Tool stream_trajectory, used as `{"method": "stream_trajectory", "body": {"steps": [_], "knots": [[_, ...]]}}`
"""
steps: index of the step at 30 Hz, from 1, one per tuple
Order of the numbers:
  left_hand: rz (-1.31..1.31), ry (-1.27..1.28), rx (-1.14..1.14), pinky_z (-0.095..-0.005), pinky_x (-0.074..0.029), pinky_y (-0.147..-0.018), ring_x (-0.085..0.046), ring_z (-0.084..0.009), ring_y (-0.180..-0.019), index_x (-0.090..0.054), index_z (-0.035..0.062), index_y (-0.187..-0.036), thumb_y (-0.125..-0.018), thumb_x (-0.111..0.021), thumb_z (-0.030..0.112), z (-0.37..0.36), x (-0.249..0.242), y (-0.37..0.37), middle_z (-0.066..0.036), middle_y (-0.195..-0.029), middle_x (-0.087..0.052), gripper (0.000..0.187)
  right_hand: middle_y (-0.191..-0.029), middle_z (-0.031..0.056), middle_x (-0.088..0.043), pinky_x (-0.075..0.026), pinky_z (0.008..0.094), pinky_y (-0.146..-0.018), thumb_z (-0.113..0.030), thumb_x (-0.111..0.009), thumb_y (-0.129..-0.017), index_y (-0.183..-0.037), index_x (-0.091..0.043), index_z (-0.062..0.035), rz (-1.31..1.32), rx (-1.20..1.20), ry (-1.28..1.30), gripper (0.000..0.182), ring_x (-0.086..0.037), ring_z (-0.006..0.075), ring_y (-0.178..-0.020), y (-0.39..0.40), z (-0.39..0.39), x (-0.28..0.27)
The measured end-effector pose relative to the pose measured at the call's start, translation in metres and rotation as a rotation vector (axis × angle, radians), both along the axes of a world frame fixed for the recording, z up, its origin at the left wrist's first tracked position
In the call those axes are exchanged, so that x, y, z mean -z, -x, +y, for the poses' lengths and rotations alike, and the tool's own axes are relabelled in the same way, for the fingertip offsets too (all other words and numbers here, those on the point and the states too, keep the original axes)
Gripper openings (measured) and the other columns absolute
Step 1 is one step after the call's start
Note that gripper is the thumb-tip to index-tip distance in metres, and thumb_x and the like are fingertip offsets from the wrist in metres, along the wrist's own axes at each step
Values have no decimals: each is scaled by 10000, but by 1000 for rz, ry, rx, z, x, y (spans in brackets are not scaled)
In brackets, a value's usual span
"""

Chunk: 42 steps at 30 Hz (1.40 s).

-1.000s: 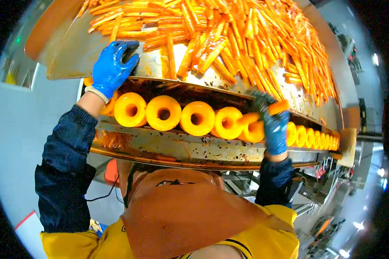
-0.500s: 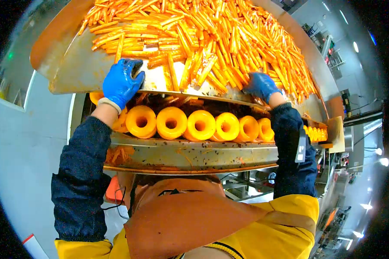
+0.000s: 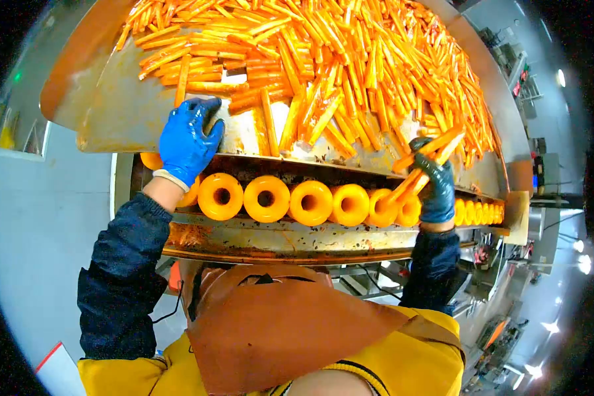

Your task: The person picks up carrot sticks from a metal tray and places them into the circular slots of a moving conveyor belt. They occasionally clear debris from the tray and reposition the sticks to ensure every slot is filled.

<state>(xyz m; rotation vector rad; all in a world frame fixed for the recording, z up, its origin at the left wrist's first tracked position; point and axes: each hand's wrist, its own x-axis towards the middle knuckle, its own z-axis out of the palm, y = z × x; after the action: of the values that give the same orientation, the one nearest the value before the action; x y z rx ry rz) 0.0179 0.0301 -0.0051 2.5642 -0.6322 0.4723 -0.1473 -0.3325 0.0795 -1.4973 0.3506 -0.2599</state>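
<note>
A heap of glossy orange food sticks (image 3: 350, 59) lies on a metal tray (image 3: 122, 115). My left hand (image 3: 190, 142), in a blue glove, is at the tray's near left edge, thumb apart from the curled fingers and nothing visible in the gap. One stick (image 3: 183, 79) lies just beyond its knuckles. My right hand (image 3: 437, 188), in a wet, dark-looking glove, grips several orange sticks (image 3: 409, 185) above the tray's near edge. They point out to both sides of the fist. Its lower fingers are partly hidden by the sticks.
Below the tray's edge runs a row of yellow round-mouthed funnels (image 3: 266, 198). A stained metal ledge (image 3: 277, 241) lies nearer to me, and a brown apron (image 3: 297, 330) covers my front. A tan board (image 3: 519, 218) stands at the row's right end.
My right hand has lifted from the heap, turned and come toward me with several orange sticks in it. My left hand stays by the tray's edge; the view has shifted slightly.
</note>
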Motion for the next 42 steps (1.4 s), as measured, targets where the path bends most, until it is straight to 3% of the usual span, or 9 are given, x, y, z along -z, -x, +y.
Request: {"method": "stream_trajectory", "body": {"steps": [7, 14, 17, 18, 21, 24, 27, 34, 42], "knots": [[-71, 9, 89, -380, -451, -841, -568, -309, -936, -635, 131, -1062, -809, -615, 269, 7, 16, -1, -111, -1010, -605, 288, -783, 41, -620, -477, 275, -641, -101, -683, -753, -905, -608, -14, -47, 323, -189, 191, -593, 146, -703, 70, 50, 74], [-284, -98, 222, -388, -479, -801, -578, -325, -888, -646, 103, -1018, -813, -604, 234, 15, 44, -25, -134, -986, -618, 246, -750, 59, -644, -483, 309, -618, -137, -664, -772, -834, -652, -45, 349, 139, 487, 112, -598, 169, -665, 93, 18, 121], [-419, 43, 422, -372, -411, -925, -527, -330, -1040, -552, 43, -1138, -826, -612, 238, 29, 34, -16, -174, -1104, -572, 374, -816, 130, -626, -494, 393, -649, -113, -562, -827, -956, -601, -63, 161, -135, 1234, 144, -593, 282, -687, 95, -40, 166], [-369, -17, 344, -372, -411, -925, -527, -330, -1040, -552, 43, -1138, -826, -612, 238, 74, 36, 9, -174, -1104, -572, 374, -884, 118, -632, -496, 356, -673, -120, -570, -837, -998, -599, -45, 210, 65, 597, 180, -604, 251, -755, 103, -44, 166], [-191, 757, -77, -327, -421, -899, -547, -219, -1025, -516, 3, -1173, -876, -540, 92, 158, 2, 102, -125, -1098, -575, 311, -832, 64, -648, -478, 284, -671, -115, -627, -812, -932, -637, 7, 311, 6, 551, 172, -599, 159, -732, 97, -46, 138], [221, 416, -733, -284, -473, -747, -586, -138, -797, -636, -20, -966, -881, -569, 199, 281, 112, 180, -86, -817, -649, 244, -835, 21, -612, -451, 259, -655, -115, -634, -811, -974, -639, -14, 304, 76, 521, 192, -562, 125, -732, 113, -53, 146], [751, -180, -482, -405, -498, -768, -634, -332, -855, -669, 159, -1009, -771, -632, 255, 354, 247, 264, -144, -950, -661, 259, -864, 24, -611, -446, 249, -689, -117, -625, -823, -973, -636, 2, 473, 51, 503, 192, -562, 124, -772, 111, -41, 122], [1099, -754, -90, -451, -450, -911, -538, -351, -1076, -464, 275, -1279, -591, -762, 276, 289, 299, 243, -107, -1179, -574, 750, -955, 17, -607, -439, 248, -735, -59, -618, -822, -1046, -602, -12, 561, 60, 552, 230, -557, 118, -839, 106, -47, 110], [1245, -837, -163, -499, -415, -932, -531, -345, -1094, -523, 257, -1226, -636, -732, 399, 280, 373, 232, -129, -1215, -554, 642, -1068, 81, -591, -379, 310, -900, -62, -590, -809, -1046, -585, 3, 438, 54, 497, 245, -534, 191, -1003, 103, -58, 73]]}}
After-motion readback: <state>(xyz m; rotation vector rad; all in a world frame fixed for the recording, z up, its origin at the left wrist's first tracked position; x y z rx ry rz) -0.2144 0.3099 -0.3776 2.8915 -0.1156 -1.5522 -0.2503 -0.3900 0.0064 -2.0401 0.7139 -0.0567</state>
